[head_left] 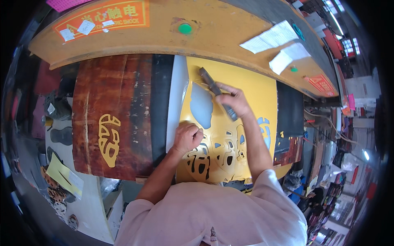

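A yellow sheet (246,82) with several cut-out openings lies in front of me. Over its upper part, my right hand (234,100) grips a long, dark, narrow object, perhaps a cutting die seen edge-on (210,81); its exact kind is unclear. Just left of that object, a sole-shaped opening (201,107) shows a grey-blue surface beneath. My left hand (188,137) is curled at the sheet's left edge, below this opening, and whether anything is inside the fingers is hidden. Near my body, the sheet is cut into thin webs around several holes.
An orange machine beam (164,39) spans the far side, with papers stuck on it. A worn reddish-brown board (90,102) on the left bears a yellow cut-out piece (108,141). At lower left, a pale table (92,205) holds a yellow paper (65,175) and several patterned pieces.
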Action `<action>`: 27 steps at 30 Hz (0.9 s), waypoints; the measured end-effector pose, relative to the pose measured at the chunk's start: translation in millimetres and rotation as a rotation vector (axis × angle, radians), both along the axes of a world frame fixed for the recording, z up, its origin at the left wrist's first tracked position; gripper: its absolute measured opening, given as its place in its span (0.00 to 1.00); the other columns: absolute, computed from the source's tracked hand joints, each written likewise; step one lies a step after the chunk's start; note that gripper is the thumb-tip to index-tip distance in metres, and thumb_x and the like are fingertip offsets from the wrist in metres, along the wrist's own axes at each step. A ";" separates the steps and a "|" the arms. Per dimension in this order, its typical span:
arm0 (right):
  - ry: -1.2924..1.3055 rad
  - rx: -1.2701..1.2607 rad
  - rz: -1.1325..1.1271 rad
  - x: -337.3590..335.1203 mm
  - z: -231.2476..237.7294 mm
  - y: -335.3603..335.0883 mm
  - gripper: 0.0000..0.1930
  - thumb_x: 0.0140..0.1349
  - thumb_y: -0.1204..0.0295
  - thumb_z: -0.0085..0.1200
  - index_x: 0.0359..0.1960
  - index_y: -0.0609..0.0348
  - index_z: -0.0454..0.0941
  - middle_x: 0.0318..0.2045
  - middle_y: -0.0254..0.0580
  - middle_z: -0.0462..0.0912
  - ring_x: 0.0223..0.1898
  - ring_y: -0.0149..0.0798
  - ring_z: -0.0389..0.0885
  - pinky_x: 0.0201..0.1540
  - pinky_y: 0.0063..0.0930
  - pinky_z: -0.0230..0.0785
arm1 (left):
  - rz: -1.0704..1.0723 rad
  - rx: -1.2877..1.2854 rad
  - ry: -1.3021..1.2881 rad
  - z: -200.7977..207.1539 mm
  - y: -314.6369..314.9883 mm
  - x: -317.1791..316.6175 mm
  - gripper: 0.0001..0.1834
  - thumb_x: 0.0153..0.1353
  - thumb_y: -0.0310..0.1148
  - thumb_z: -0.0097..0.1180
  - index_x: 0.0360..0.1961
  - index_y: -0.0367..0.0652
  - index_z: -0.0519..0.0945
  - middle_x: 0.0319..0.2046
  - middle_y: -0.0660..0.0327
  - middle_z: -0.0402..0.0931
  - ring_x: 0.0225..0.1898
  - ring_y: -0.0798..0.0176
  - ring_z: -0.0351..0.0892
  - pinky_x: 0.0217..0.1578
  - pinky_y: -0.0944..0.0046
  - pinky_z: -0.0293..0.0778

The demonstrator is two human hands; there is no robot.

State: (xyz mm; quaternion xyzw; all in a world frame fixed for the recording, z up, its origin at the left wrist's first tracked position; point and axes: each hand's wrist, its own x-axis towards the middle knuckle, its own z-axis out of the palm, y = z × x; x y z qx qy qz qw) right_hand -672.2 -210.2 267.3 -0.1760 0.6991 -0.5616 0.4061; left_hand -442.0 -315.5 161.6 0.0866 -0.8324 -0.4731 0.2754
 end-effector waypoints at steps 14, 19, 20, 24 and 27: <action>-0.120 -0.163 -0.130 -6.5 -6.4 25.2 0.33 0.59 0.63 0.67 0.68 0.57 0.82 0.40 0.37 0.89 0.34 0.29 0.82 0.36 0.23 0.76 | -0.142 0.788 -0.630 57.8 -26.8 -51.2 0.19 0.75 0.44 0.59 0.51 0.37 0.83 0.30 0.61 0.84 0.25 0.66 0.82 0.25 0.63 0.78; -0.156 -0.172 -0.154 -9.5 -14.1 34.8 0.32 0.58 0.65 0.67 0.67 0.61 0.83 0.41 0.36 0.89 0.34 0.28 0.82 0.37 0.22 0.76 | -0.111 1.245 -0.781 89.4 -138.9 71.4 0.16 0.75 0.43 0.58 0.47 0.39 0.82 0.24 0.66 0.77 0.14 0.76 0.66 0.12 0.74 0.54; -0.151 -0.188 -0.151 -10.9 -15.7 34.9 0.32 0.57 0.65 0.67 0.66 0.61 0.83 0.41 0.35 0.89 0.34 0.27 0.82 0.37 0.21 0.76 | -0.185 1.138 -1.078 83.1 -132.0 80.4 0.17 0.75 0.44 0.58 0.48 0.39 0.82 0.23 0.67 0.75 0.13 0.76 0.64 0.12 0.72 0.54; 0.244 0.010 -0.168 -5.4 -23.7 41.5 0.33 0.52 0.63 0.71 0.63 0.59 0.85 0.56 0.50 0.85 0.47 0.40 0.85 0.49 0.31 0.80 | -0.271 0.727 -0.886 54.6 -87.0 40.0 0.19 0.75 0.44 0.57 0.41 0.36 0.84 0.22 0.65 0.75 0.17 0.72 0.69 0.18 0.67 0.65; 0.987 0.255 -0.085 19.8 -32.9 63.9 0.33 0.48 0.60 0.73 0.60 0.57 0.88 0.72 0.67 0.69 0.68 0.61 0.76 0.69 0.48 0.72 | -0.235 0.490 -0.870 61.2 -55.3 19.5 0.21 0.72 0.43 0.56 0.30 0.33 0.80 0.21 0.56 0.80 0.21 0.60 0.78 0.24 0.57 0.72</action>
